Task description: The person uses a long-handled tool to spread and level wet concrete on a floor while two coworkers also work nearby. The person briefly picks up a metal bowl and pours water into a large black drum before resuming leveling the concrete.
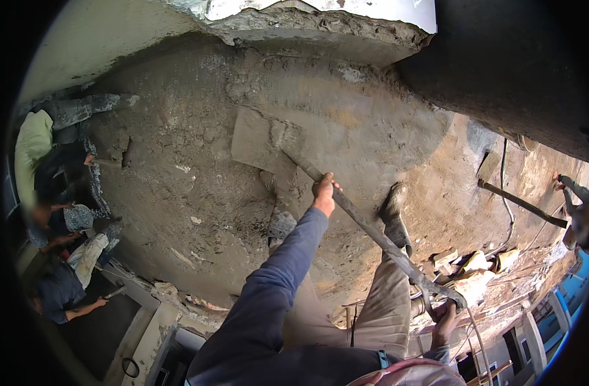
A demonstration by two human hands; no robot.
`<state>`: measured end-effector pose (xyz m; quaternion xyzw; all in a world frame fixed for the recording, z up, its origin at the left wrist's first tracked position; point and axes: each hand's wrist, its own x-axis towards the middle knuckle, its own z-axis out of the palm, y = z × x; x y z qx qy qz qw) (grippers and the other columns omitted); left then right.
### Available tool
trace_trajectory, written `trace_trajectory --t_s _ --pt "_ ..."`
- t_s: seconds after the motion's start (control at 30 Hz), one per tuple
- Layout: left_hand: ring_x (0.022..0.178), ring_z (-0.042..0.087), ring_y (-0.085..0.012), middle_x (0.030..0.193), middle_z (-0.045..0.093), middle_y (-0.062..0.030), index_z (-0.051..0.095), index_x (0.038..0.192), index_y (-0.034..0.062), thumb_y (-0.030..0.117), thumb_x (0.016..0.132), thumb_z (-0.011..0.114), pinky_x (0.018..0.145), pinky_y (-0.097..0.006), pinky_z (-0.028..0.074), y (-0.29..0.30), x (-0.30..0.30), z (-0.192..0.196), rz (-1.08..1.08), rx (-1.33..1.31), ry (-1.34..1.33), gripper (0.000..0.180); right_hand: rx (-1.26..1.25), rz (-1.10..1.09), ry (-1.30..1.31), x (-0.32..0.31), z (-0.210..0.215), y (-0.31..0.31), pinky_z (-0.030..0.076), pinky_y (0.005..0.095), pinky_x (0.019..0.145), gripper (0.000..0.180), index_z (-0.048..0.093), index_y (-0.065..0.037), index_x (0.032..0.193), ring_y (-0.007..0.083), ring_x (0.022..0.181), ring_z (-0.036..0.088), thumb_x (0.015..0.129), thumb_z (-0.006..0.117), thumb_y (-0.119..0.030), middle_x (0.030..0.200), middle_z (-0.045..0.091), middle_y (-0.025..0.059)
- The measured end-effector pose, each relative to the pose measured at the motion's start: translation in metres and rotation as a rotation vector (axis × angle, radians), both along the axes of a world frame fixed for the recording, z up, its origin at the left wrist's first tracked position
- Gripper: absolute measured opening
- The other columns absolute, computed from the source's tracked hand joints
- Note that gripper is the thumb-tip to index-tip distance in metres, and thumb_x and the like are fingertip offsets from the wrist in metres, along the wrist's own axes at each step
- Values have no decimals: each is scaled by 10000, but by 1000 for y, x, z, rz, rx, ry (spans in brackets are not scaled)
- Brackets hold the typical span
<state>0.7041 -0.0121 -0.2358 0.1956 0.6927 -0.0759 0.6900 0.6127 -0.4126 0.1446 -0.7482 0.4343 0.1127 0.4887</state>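
Here, hoe handle (371, 228) in both hands.

Left arm in a blue sleeve stretches forward, left hand (323, 195) closed in a grip. Right hand (445, 320) is closed low by the hip.

No signs, labels or screens anywhere here. Only packaging-type stuff: crumpled empty sacks (469, 269), pale tan and whitish, heaped on the ground at the rt edge of the wet mix, just past the person's rt leg.
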Motion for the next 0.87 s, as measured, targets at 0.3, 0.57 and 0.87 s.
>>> trace_trajectory --t_s 0.3,0.57,0.87 --pt "495 538 -180 642 524 -28 529 835 73 158 977 653 483 -351 494 -195 113 -98 -83 -86 14 207 -286 -118 42 101 -25 -87 245 248 395 318 460 -160 712 39 427 270 1001 565 -240 540 318 -82" --pt "577 534 -219 681 521 -67 494 919 68 229 1041 503 579 -389 530 215 193 -164 -85 65 -47 202 99 0 -57 193 -104 266 300 260 435 218 468 -120 788 59 462 343 950 614 -129 566 366 -55" --pt "576 522 -175 701 529 -28 520 875 49 371 1049 536 547 -327 464 508 111 -26 457 -219 -1019 366 94 1671 -648 108 -119 395 530 369 725 355 659 -144 1006 244 752 663 726 871 -197 804 647 18"
